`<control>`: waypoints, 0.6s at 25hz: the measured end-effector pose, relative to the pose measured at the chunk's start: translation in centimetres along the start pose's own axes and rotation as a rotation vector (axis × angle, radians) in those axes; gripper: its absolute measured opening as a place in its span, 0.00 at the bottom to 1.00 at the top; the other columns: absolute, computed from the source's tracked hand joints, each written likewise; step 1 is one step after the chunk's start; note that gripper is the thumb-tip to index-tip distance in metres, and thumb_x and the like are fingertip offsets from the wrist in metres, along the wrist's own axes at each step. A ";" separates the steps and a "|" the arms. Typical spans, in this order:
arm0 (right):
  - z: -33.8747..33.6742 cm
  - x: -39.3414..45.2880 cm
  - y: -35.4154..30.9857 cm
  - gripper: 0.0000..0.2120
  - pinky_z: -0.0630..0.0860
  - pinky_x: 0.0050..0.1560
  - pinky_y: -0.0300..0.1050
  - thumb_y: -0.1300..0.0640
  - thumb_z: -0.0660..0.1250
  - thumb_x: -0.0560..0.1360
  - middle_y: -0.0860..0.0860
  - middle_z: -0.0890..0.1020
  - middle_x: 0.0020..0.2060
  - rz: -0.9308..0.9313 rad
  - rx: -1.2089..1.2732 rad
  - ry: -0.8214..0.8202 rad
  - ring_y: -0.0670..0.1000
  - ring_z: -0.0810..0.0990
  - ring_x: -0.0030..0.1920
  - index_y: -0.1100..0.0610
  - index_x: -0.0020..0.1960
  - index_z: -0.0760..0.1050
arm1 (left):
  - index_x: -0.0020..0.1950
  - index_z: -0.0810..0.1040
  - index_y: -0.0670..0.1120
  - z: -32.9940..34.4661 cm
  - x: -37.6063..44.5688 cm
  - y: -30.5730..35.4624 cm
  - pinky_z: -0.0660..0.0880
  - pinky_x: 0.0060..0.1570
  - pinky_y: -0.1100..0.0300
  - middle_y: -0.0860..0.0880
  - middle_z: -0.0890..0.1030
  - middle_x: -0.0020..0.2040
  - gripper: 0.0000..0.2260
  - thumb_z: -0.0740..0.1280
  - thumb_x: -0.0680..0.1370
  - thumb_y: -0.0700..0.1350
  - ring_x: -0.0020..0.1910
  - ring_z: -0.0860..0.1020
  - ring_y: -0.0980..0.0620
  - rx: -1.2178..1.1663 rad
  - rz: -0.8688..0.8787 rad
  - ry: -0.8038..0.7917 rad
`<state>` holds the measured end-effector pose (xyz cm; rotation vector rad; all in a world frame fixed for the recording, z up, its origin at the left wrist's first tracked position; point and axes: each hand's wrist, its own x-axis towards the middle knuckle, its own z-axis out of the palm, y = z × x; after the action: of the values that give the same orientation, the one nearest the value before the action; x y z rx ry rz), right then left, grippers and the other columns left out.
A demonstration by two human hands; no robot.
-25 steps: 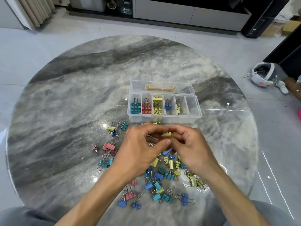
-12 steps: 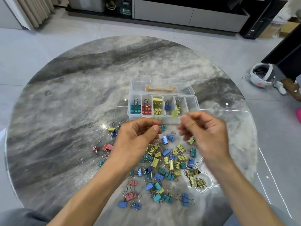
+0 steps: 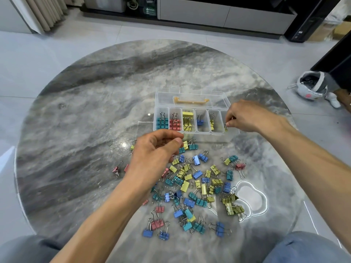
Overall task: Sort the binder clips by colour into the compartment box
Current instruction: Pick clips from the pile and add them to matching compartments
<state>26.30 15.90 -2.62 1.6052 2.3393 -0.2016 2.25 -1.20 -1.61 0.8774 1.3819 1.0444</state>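
Head view: a person seated at a round marble worktop (image 3: 79, 114) reaches the right hand (image 3: 245, 118) across to the far right end of a clear compartment box (image 3: 195, 136), whose lid lies folded back behind it. The fingertips pinch a small olive-yellow binder clip (image 3: 225, 127) by its wire handle, so that the clip hangs below the hand, just at the near rim of the last compartment on the right (whether it is already inside the wall or only above it cannot be told). The neighbouring compartment to the left holds yellow-green clips (image 3: 211, 123) of a similar shade; further left stand a blue clip (image 3: 199, 121), a stack of bright yellow clips (image 3: 187, 118), red clips (image 3: 174, 123) and teal clips (image 3: 162, 122).

The left hand (image 3: 155, 154) hovers, fingers loosely curled with the thumb against the forefinger, over the far left edge of the loose pile of clips (image 3: 197, 186); it appears to hold nothing, though its fingertips are turned away from the camera. That pile lies between the person and the box, spread mostly to the right of the left forearm, with mixed blue, teal, yellow, olive and pink clips tangled together.

The pinched clip sits straight below the right hand's fingertips, with the compartment directly beneath, so letting go is likely all the placement needs. For the next pick, the left hand is much the nearer to the pile.
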 end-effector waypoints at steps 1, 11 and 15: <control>-0.3 0.2 -0.2 0.05 0.68 0.41 0.42 0.54 0.71 0.76 0.42 0.76 0.33 -0.008 -0.023 -0.030 0.50 0.77 0.42 0.51 0.49 0.85 | 0.49 0.84 0.49 -0.1 0.0 0.0 0.77 0.39 0.66 0.47 0.86 0.47 0.06 0.69 0.78 0.40 0.48 0.82 0.45 -0.005 0.005 0.000; 1.6 -7.2 -3.2 0.04 0.70 0.38 0.38 0.54 0.72 0.76 0.45 0.81 0.37 0.225 0.616 0.710 0.46 0.78 0.36 0.53 0.47 0.83 | 0.50 0.84 0.48 -1.3 0.6 1.0 0.77 0.40 0.64 0.49 0.86 0.45 0.06 0.70 0.78 0.39 0.43 0.82 0.54 -0.013 0.036 0.052; 6.0 -8.8 -10.0 0.05 0.78 0.41 0.36 0.53 0.68 0.78 0.42 0.82 0.39 0.092 0.704 0.434 0.40 0.79 0.37 0.52 0.51 0.81 | 0.51 0.84 0.46 -2.6 1.1 1.0 0.76 0.37 0.64 0.49 0.86 0.44 0.06 0.68 0.78 0.38 0.40 0.81 0.55 -0.043 0.051 0.134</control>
<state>20.93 2.70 -5.98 2.2569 2.6768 -0.8035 -0.48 -0.11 -1.07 0.8270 1.4498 1.1857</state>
